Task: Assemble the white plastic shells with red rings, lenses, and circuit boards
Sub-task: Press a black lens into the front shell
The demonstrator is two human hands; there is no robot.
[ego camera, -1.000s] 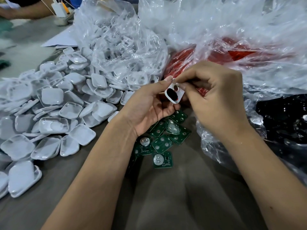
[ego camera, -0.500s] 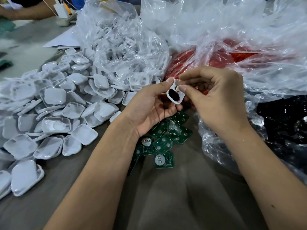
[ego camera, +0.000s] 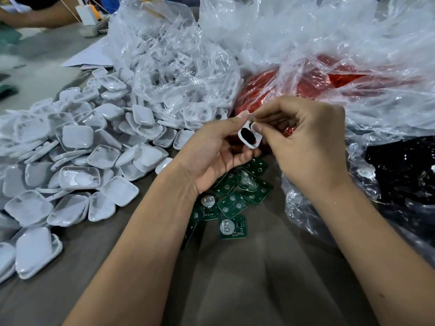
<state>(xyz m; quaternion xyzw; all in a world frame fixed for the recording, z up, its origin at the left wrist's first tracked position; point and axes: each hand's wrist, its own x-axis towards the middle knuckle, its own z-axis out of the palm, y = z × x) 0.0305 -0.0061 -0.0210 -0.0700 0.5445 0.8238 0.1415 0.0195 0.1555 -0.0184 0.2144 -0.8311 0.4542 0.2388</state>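
Observation:
A small white plastic shell (ego camera: 249, 137) with a dark oval opening and a red rim is held above the table. My left hand (ego camera: 213, 151) cradles it from below with the thumb on its top left corner. My right hand (ego camera: 303, 144) pinches its upper right edge between thumb and forefinger. Under my hands lie several green circuit boards (ego camera: 231, 205), some with round silver contacts. A big heap of white shells (ego camera: 77, 161) covers the left of the table.
A clear bag of white frames (ego camera: 179, 74) stands behind the heap. A clear bag of red rings (ego camera: 306, 88) is beyond my hands, and a bag of black parts (ego camera: 400, 175) lies at the right. Another person's arm (ego camera: 35, 17) rests at far left.
The shell has tilted a little and my right fingers have shifted along its upper edge. Both hands stay in nearly the same place.

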